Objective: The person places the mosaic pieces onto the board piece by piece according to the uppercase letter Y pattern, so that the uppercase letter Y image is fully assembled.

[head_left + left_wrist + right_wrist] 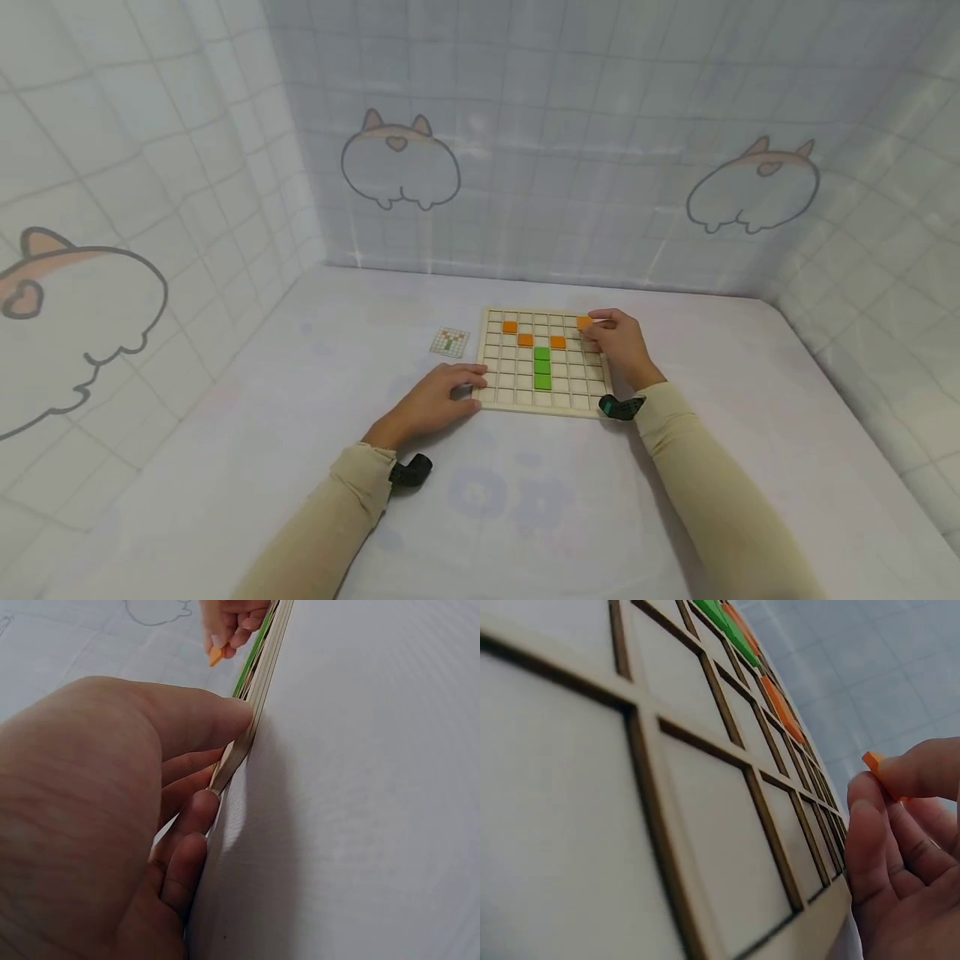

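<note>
A square wooden grid board (504, 396) lies on the table with several orange and green square tiles in its cells. Three green tiles (542, 367) form a column near the middle, and orange tiles (525, 340) sit farther back on either side of it. Between right thumb and fingertips, an orange tile (883, 776) is pinched over the board's far right corner by my right hand (621, 343). My left hand (438, 398) rests against the near left corner, its thumb and fingers touching the board's edge.
A small pattern card (450, 342) showing a coloured grid lies just left of the board. White cloth covers the table (315, 350), and printed fabric walls (555, 150) stand at the back and both sides.
</note>
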`<state>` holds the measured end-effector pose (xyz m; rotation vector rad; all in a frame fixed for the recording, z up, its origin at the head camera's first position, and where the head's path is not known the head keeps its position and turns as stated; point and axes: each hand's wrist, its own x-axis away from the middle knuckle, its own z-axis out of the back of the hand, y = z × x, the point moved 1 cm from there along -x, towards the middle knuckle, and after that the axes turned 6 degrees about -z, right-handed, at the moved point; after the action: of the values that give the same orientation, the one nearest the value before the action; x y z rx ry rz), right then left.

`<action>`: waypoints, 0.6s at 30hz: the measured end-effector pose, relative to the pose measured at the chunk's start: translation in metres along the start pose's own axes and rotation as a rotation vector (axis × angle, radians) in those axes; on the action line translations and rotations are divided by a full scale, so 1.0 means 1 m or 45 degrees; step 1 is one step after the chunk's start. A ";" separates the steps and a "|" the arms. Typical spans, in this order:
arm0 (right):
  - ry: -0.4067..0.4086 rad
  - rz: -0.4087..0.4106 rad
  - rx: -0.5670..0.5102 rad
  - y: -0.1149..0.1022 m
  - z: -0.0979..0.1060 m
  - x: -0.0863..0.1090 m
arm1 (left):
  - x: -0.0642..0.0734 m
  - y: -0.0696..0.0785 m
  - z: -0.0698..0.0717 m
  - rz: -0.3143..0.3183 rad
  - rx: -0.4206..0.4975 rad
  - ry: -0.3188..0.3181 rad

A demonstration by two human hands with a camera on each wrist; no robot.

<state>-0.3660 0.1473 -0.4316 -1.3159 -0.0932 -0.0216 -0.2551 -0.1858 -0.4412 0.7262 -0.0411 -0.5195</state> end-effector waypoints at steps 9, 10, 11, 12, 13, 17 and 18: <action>0.057 -0.007 0.252 -0.004 -0.010 -0.001 | 0.003 -0.001 0.003 -0.050 -0.012 -0.007; 0.063 -0.005 0.270 -0.005 -0.011 0.000 | 0.003 -0.001 0.003 -0.050 -0.014 -0.009; 0.070 -0.003 0.290 -0.004 -0.011 0.000 | 0.003 -0.001 0.003 -0.051 -0.017 -0.010; 0.081 -0.002 0.314 -0.003 -0.011 -0.001 | 0.003 -0.001 0.003 -0.051 -0.017 -0.010; 0.090 -0.004 0.326 -0.002 -0.011 -0.001 | 0.002 -0.001 0.002 -0.055 -0.019 -0.009; 0.105 -0.001 0.353 -0.001 -0.012 -0.002 | 0.001 -0.001 0.002 -0.069 -0.016 -0.006; 0.103 0.006 0.358 -0.002 -0.012 -0.002 | 0.001 -0.001 0.002 -0.070 -0.011 -0.004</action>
<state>-0.3675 0.1354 -0.4330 -1.0328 -0.0229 -0.0558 -0.2552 -0.1882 -0.4407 0.7194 -0.0216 -0.5733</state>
